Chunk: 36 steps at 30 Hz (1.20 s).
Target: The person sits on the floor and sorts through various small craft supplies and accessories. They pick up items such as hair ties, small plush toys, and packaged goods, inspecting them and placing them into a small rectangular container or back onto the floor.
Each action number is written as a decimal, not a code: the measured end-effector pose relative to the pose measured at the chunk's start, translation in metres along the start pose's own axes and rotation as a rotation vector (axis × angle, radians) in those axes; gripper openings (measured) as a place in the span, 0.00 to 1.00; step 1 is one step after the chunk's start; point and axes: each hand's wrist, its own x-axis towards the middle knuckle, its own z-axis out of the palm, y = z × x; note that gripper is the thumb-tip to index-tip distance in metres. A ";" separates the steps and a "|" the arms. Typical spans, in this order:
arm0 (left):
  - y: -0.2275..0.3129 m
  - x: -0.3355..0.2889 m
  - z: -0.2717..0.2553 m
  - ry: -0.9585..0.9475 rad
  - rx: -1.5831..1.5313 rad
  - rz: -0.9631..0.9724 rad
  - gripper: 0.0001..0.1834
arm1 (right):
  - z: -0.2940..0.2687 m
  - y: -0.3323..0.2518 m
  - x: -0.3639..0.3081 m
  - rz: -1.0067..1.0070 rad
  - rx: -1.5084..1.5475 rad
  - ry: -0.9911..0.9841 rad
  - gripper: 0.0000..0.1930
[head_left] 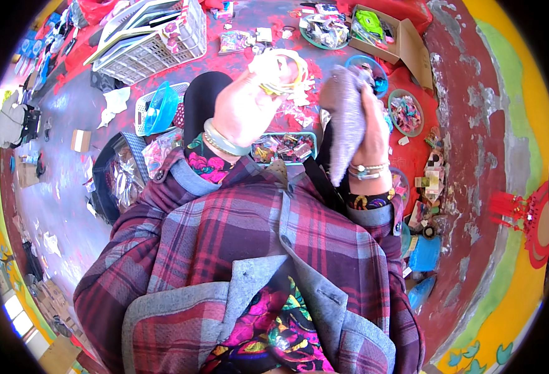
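Observation:
My left hand (244,107) is raised near the middle with its fingers closed on a bunch of thin yellow loops (292,70). Bright glare washes out the fingertips, and whether the loops are elastic bands or rings cannot be made out. To the right, my right hand (375,134) grips a long, soft grey-purple fabric piece (348,118), which hangs down toward my wrist. Its upper end is bunched and darker. The two hands are apart. Between and below them sits a tray (315,144) of small colourful packets.
A white plastic crate (156,53) holding flat items stands at the far left. Farther right are a round basin (324,43), an opened cardboard box (405,47) and a green-rimmed basket (406,113) of small packets. A blue basket (162,107) and dark bag (111,187) lie left.

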 end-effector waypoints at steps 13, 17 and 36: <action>-0.020 -0.001 0.021 -0.161 0.070 -0.209 0.20 | -0.002 0.020 0.000 -0.498 -0.563 0.292 0.11; -0.001 -0.009 -0.008 -0.266 0.195 -0.040 0.20 | -0.025 0.030 0.003 -0.658 -0.616 0.082 0.12; -0.088 0.005 0.048 -0.765 0.940 -0.335 0.16 | -0.077 -0.010 -0.082 -0.433 -0.661 0.028 0.11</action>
